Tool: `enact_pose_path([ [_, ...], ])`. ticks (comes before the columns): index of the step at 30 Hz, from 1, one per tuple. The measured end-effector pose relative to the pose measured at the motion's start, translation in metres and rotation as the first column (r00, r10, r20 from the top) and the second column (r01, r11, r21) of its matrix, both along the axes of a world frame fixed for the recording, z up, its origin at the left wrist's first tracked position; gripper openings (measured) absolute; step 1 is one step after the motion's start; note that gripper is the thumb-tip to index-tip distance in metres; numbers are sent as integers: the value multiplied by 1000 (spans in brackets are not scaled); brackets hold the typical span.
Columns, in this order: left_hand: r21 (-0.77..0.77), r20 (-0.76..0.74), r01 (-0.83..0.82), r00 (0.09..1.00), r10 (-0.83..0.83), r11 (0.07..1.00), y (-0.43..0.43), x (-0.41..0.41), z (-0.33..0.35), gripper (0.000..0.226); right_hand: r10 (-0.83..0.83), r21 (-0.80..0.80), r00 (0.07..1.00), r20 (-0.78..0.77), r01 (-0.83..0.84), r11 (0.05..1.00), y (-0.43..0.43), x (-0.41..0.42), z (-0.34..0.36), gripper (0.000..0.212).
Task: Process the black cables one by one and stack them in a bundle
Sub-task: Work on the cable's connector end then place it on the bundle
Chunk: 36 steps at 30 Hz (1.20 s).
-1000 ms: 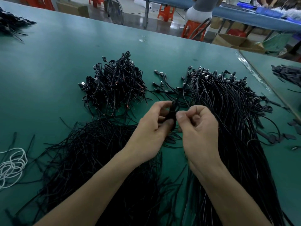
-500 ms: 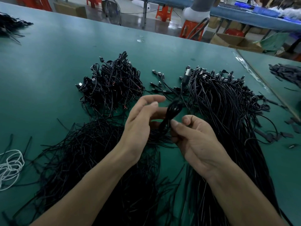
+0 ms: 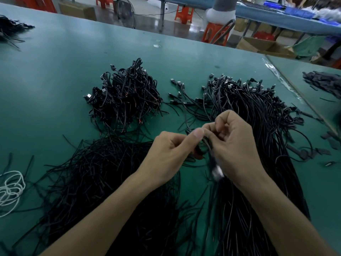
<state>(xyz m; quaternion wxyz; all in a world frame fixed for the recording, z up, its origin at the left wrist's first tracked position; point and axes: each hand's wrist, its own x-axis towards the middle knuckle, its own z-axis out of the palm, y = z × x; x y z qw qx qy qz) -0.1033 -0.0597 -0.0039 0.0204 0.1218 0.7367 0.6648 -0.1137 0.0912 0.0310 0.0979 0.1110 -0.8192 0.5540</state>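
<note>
Seemingly to fold it, the left hand (image 3: 166,154) and right hand (image 3: 234,145) meet, both pinching one cable (image 3: 209,147) between them, plug dangling, with the bundle (image 3: 125,97) beyond the left hand on the counter (image 3: 55,71).

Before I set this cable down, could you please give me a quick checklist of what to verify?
1. Left hand pinches the black cable: ok.
2. Right hand grips the same cable: ok.
3. Cable fully coiled: cannot tell, blurred.
4. Plug clear of the pile of long cables: cannot tell; it hangs blurred below the right hand.
5. Heap of coiled cables in view beyond the left hand, nothing lying on it: ok.
</note>
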Motion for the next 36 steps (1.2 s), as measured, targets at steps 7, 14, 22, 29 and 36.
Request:
enact_pose_path([
  [7,-53,78,2,997,2,999,-13,-10,-1,24,40,54,997,-62,-36,998,-2,3,1,48],
  [14,178,86,-129,990,115,976,-13,-10,4,20,100,-178,995,28,-94,980,-14,10,-9,38],
  [22,324,8,-43,999,42,945,-17,-6,14,6,241,-469,935,260,-96,878,-13,12,-15,36],
  [29,-43,-283,5,959,-17,999,-18,-9,3,28,359,-673,828,430,29,739,0,2,-15,26],
  [36,-179,-357,-104,934,34,978,-27,-15,2,18,466,-694,691,553,72,716,3,-12,-26,27],
])
